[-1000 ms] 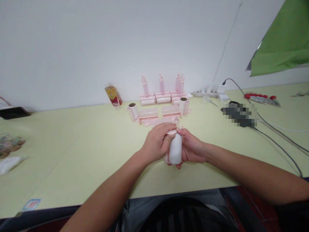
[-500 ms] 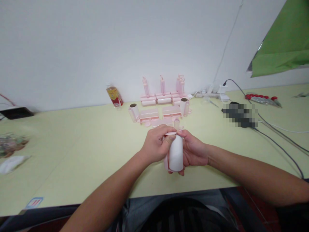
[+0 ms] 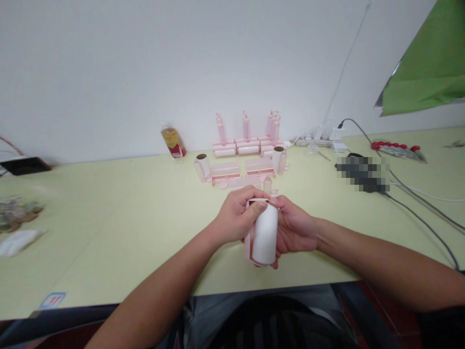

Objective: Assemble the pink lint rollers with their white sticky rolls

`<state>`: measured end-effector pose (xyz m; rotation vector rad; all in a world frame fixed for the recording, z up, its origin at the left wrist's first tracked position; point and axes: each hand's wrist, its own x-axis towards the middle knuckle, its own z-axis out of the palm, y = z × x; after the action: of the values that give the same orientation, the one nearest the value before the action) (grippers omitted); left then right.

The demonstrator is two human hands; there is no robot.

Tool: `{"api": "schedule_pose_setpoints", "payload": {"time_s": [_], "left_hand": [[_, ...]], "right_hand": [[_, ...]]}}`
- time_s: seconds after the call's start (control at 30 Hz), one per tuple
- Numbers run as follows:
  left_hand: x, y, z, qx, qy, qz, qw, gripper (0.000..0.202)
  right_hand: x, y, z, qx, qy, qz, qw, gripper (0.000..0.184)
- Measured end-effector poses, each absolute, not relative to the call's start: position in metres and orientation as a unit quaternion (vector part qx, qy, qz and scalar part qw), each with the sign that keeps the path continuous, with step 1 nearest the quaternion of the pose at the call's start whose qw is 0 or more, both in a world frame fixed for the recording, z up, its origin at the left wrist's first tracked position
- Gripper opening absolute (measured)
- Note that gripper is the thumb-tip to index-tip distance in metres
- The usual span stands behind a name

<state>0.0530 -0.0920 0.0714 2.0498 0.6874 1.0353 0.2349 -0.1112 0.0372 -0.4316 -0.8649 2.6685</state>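
Near the table's front edge, both hands hold a pink plastic case (image 3: 248,245) with a white roll (image 3: 265,237) inside it. My left hand (image 3: 240,213) grips the upper left part, its thumb pressed on the roll's upper end. My right hand (image 3: 296,225) cups the case from behind and the right, thumb at the top rim, fingertips showing below. The case stands roughly upright, its open side facing me. Just beyond are open pink cases (image 3: 227,170), a white roll standing on end (image 3: 203,166) and another white roll (image 3: 278,159) beside a clear pink bottle (image 3: 267,185).
Several pink cases with rolls (image 3: 249,148) and slim pink bottles (image 3: 247,127) line the wall. A drink bottle (image 3: 173,142) stands left of them. Rightward lie a power strip (image 3: 316,141), a dark blurred object (image 3: 359,173), cables and red-capped items (image 3: 395,147). A phone-like dark device (image 3: 25,166) is far left.
The case and roll have come slightly lower and tilted a little, showing more of the case's left side. Both hands keep their grip. The view has shifted slightly.
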Motion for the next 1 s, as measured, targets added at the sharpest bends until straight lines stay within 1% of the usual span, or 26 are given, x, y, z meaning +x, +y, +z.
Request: {"api": "schedule_pose_setpoints", "payload": {"time_s": [0.23,0.33,0.4,0.5,0.67,0.77,0.9,1.0], "left_hand": [[0.05,-0.089,0.07,0.778,0.279,0.382,0.414,0.035],[0.048,-0.083,0.069,0.793,0.27,0.366,0.405,0.033],[0.045,-0.078,0.069,0.812,0.258,0.35,0.391,0.032],[0.039,-0.071,0.068,0.838,0.216,0.342,0.367,0.029],[0.033,-0.07,0.068,0.862,0.153,0.356,0.326,0.028],[0.035,-0.073,0.066,0.875,0.169,0.356,0.283,0.024],[0.042,-0.078,0.064,0.885,0.234,0.353,0.193,0.027],[0.047,-0.081,0.066,0.888,0.254,0.347,0.165,0.028]], "right_hand": [[0.234,-0.114,0.037,-0.138,-0.314,0.927,0.152,0.062],[0.232,-0.112,0.036,-0.163,-0.32,0.915,0.186,0.061],[0.233,-0.11,0.035,-0.187,-0.33,0.9,0.216,0.059],[0.236,-0.105,0.033,-0.223,-0.363,0.873,0.236,0.058],[0.239,-0.104,0.034,-0.238,-0.426,0.84,0.237,0.067],[0.236,-0.108,0.035,-0.24,-0.405,0.849,0.239,0.071],[0.23,-0.11,0.035,-0.271,-0.354,0.852,0.274,0.065],[0.23,-0.111,0.035,-0.29,-0.341,0.849,0.279,0.064]]}}
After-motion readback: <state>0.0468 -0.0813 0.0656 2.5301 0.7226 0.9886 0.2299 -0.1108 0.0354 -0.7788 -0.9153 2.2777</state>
